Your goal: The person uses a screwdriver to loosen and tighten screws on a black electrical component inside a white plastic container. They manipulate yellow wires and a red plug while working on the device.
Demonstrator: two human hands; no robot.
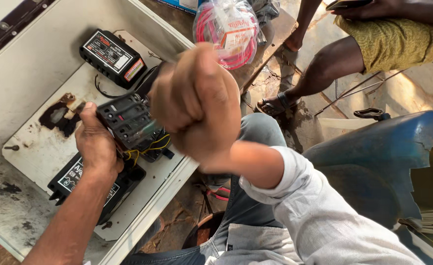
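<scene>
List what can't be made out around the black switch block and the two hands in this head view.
- Right hand: blurred, close to the camera; whether it grips a tool cannot be told.
- Black switch block: its right side is hidden behind that hand.
- Lower black box: partly covered by the left hand and forearm.
- Seated person: cut off by the top edge.

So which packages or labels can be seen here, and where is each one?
Upper black box: top of the white panel, white label with red corner sticker.
Lower black box: under the left hand, white label partly hidden.
Clear bag of pink wire: top centre, paper label with red and white print.
Blue-edged carton: top edge, mostly cut off.
</scene>
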